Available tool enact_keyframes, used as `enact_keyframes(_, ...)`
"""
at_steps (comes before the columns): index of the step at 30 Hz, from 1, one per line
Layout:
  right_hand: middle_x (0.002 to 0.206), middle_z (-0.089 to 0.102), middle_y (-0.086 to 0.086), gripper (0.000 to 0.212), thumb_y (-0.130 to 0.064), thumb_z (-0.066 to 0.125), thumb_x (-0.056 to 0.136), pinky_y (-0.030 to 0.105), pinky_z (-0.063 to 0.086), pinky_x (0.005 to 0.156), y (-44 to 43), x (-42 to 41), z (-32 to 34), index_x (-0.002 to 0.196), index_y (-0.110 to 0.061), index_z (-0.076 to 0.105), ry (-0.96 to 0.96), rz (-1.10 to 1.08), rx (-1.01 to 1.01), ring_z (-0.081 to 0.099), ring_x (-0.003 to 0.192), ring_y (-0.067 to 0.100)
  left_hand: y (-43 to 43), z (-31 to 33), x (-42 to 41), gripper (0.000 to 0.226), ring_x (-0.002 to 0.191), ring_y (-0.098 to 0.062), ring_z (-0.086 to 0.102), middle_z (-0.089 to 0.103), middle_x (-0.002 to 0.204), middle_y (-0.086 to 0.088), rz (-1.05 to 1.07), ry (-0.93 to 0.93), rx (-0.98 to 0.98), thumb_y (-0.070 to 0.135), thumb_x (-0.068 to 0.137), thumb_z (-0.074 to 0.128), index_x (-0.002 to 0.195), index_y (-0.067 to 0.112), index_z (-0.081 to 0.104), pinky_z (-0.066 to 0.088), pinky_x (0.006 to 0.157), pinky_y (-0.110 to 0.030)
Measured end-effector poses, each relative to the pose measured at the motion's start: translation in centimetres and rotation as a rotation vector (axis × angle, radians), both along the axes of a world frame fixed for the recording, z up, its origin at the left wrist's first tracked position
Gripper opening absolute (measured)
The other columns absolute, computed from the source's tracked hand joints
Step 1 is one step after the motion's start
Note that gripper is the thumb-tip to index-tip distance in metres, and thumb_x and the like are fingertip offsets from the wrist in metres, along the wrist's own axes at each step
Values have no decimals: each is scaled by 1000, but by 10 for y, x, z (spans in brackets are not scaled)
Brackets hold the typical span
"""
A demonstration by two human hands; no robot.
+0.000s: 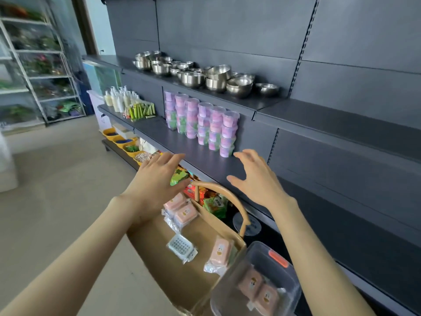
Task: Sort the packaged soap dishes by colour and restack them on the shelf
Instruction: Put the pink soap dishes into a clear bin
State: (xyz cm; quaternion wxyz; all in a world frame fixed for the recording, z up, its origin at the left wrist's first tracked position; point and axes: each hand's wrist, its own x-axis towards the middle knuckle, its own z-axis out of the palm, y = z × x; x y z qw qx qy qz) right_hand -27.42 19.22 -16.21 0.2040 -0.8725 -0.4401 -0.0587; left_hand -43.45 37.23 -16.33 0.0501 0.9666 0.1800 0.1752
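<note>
Running across the view, the dark grey shelf [205,160] carries stacked purple tubs [214,126] against its back panel. Steel bowls [216,79] stand on the tier above. Below the shelf's front edge is a brown basket [155,258] with a curved handle, and just beside it a clear box [250,265] with an orange latch. The left hand [159,179] and right hand [258,179] hover apart at the shelf edge, fingers spread, holding nothing. Packaged pink soap dishes [182,212] and a white soap dish [181,247] lie in the basket, off the shelf. Boxed pink dishes [259,290] lie inside the clear box.
</note>
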Motion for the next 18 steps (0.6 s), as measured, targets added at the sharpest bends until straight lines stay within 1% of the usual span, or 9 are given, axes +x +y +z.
enact_keyframes(4, 145, 32, 0, 63, -45, 57, 91, 41, 41, 91, 72, 15, -28, 143, -17, 36, 43, -13, -46, 35, 130, 24, 72, -27, 16, 65, 127, -24, 41, 46, 135, -1, -11, 44, -43, 53, 91, 51, 145, 25, 30, 34, 103, -42)
enact_keyframes(6, 145, 33, 1, 63, -46, 57, 91, 42, 41, 92, 109, 22, -44, 143, -17, 37, 58, -30, -60, 35, 130, 25, 109, -41, 25, 66, 129, -25, 40, 45, 138, -1, -27, 68, -63, 54, 91, 51, 146, 25, 29, 34, 105, -42)
enact_keyframes(8, 144, 34, 2, 60, -45, 57, 92, 42, 41, 92, 143, 27, -60, 142, -16, 38, 97, -68, -76, 35, 130, 25, 147, -53, 36, 67, 130, -25, 39, 44, 139, -1, -48, 117, -85, 54, 91, 50, 147, 25, 28, 34, 106, -43)
enact_keyframes(11, 143, 36, 2, 55, -41, 57, 93, 42, 42, 92, 186, 36, -84, 139, -17, 40, 167, -134, -101, 37, 129, 26, 197, -74, 54, 66, 128, -26, 40, 46, 135, -2, -103, 181, -118, 52, 91, 51, 147, 24, 29, 34, 104, -41)
enact_keyframes(13, 140, 39, 2, 49, -38, 58, 93, 41, 42, 90, 210, 40, -100, 136, -17, 44, 196, -183, -100, 40, 126, 26, 226, -90, 71, 65, 128, -26, 40, 45, 136, -1, -149, 216, -137, 50, 91, 52, 147, 24, 29, 32, 105, -41)
enact_keyframes(16, 132, 46, 0, 36, -33, 59, 92, 38, 42, 89, 236, 49, -126, 127, -25, 53, 238, -214, -53, 46, 120, 25, 262, -120, 97, 65, 128, -26, 40, 45, 137, -2, -198, 272, -173, 49, 91, 54, 146, 24, 29, 32, 104, -41)
enact_keyframes(18, 129, 48, -1, 39, -32, 61, 90, 36, 41, 90, 250, 59, -147, 127, -33, 52, 285, -235, -38, 46, 119, 22, 281, -144, 115, 65, 127, -27, 42, 45, 137, -3, -234, 315, -205, 48, 91, 55, 145, 24, 30, 32, 103, -41)
